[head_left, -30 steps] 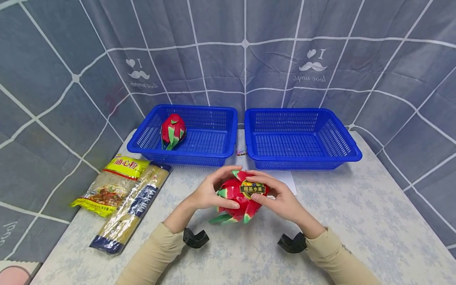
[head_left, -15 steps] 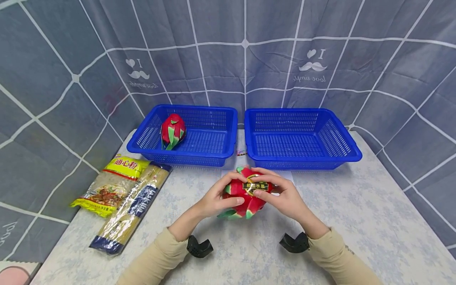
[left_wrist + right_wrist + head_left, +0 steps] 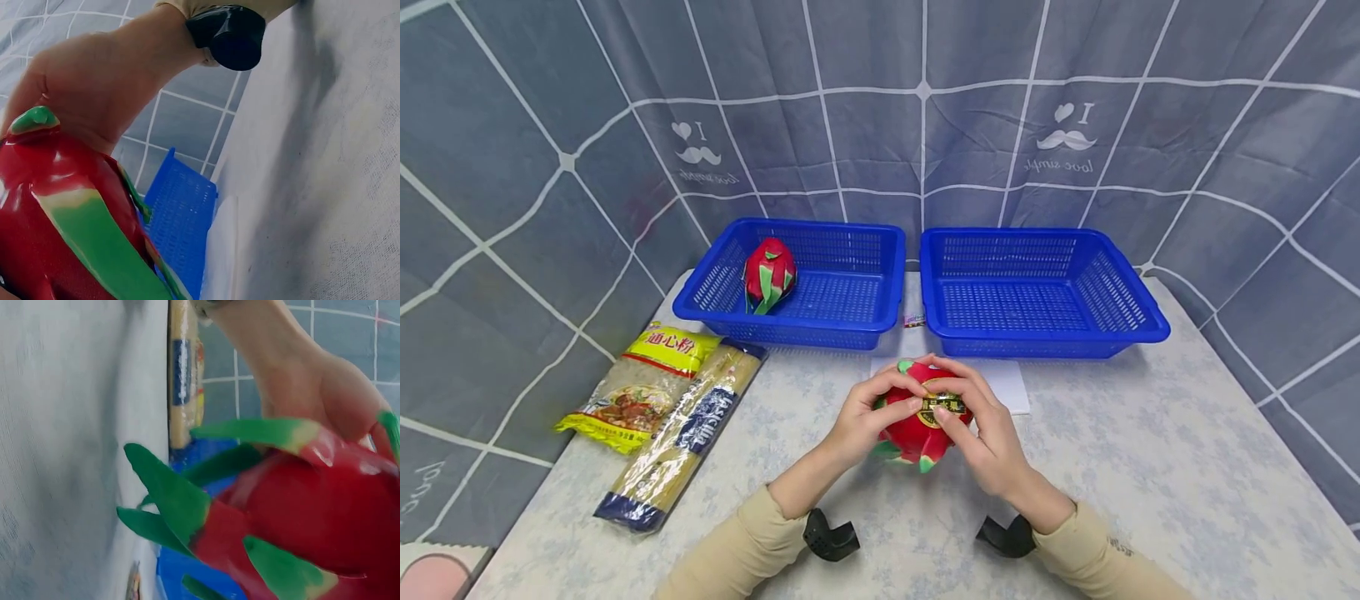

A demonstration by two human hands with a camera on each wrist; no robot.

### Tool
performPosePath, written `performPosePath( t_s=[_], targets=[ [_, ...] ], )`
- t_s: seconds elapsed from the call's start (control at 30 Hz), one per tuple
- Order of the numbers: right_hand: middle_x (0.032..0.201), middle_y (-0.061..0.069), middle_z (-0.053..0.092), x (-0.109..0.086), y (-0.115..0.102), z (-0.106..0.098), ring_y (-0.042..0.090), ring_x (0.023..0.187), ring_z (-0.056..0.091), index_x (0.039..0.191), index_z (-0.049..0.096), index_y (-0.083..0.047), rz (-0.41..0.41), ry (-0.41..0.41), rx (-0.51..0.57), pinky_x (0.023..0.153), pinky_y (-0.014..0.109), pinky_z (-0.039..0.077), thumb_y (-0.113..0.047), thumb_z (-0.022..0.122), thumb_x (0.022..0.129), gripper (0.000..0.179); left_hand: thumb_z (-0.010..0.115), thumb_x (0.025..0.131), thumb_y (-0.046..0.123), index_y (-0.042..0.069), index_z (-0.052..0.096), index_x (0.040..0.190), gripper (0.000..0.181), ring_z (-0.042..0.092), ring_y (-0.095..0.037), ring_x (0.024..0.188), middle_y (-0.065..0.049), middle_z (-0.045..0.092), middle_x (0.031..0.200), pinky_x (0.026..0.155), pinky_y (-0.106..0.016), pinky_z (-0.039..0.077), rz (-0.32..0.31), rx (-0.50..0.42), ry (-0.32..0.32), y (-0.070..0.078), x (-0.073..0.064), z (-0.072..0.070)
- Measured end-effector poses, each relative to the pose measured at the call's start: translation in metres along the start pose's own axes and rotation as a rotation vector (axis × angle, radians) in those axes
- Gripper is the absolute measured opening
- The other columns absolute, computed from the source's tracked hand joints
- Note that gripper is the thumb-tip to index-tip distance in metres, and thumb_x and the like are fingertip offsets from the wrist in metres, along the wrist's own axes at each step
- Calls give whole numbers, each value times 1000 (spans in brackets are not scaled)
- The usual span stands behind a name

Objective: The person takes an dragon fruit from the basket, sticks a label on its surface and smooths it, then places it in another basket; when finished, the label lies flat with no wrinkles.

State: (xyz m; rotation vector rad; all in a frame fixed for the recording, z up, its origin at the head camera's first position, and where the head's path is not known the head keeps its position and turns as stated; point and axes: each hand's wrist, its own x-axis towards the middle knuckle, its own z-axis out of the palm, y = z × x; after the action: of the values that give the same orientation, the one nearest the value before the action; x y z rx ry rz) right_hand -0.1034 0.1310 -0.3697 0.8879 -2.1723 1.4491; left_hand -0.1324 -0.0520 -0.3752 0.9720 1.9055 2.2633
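A red dragon fruit point(image 3: 904, 435) with green-tipped scales is held between both hands above the front middle of the table. A black and gold label point(image 3: 946, 406) is on its upper side. My left hand point(image 3: 859, 423) grips its left side, thumb and forefinger near the label's left edge. From the right, my right hand point(image 3: 994, 446) grips it too, its thumb on the label. In the left wrist view the dragon fruit point(image 3: 44, 250) fills the lower left, with the right hand point(image 3: 94, 87) behind it. In the right wrist view, the left hand point(image 3: 300, 387) shows beyond the fruit.
A blue basket point(image 3: 790, 327) at the back left contains another dragon fruit point(image 3: 770, 273). A second blue basket point(image 3: 1045, 343) stands beside it on the right. Noodle packets point(image 3: 647, 392) point(image 3: 681, 442) lie at left. A white sheet point(image 3: 1009, 385) lies behind the hands.
Both hands keep hold of the dragon fruit, which has turned and shifted slightly right. The left thumb has moved up toward the label, and the fingertips are closer together.
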Motion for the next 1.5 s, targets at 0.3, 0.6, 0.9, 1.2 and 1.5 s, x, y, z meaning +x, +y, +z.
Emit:
performPosePath(
  t_s=[0.3,0.6,0.9,1.2,1.5],
  targets=[
    [137,11,44,-1,-1,4,28,127,41,116,56,-8,7,9,-2,84,24,49,6,43,91,32,57,88,1,-7,59,96,12,53,-19,105,-12,57,113,76,-30,53,33,9,12,-3,-1,-2],
    [135,11,46,-1,-1,3,27,122,46,110,49,-3,15,38,-43,71,22,46,4,46,93,19,80,75,17,4,57,99,36,55,-25,102,-16,52,114,76,-39,54,85,68,-30,-6,1,2],
    [135,14,48,-1,0,4,17,94,57,111,46,0,-18,64,-62,55,18,43,-1,48,96,15,71,78,5,-6,65,98,24,44,-25,112,-18,55,116,75,-36,54,61,76,-54,-3,4,-1],
    [135,13,47,1,4,5,26,116,52,118,48,-2,-39,30,-106,67,21,50,4,43,95,24,81,73,14,-2,69,97,31,50,-25,107,-12,58,110,73,-37,55,100,104,23,-4,3,4],
    [132,13,50,-1,7,5,28,120,50,117,48,2,-80,61,-152,90,21,45,-9,40,100,21,73,76,-5,-3,68,102,27,54,-26,105,-15,55,114,72,-39,56,130,147,19,-5,1,8]
  ],
)
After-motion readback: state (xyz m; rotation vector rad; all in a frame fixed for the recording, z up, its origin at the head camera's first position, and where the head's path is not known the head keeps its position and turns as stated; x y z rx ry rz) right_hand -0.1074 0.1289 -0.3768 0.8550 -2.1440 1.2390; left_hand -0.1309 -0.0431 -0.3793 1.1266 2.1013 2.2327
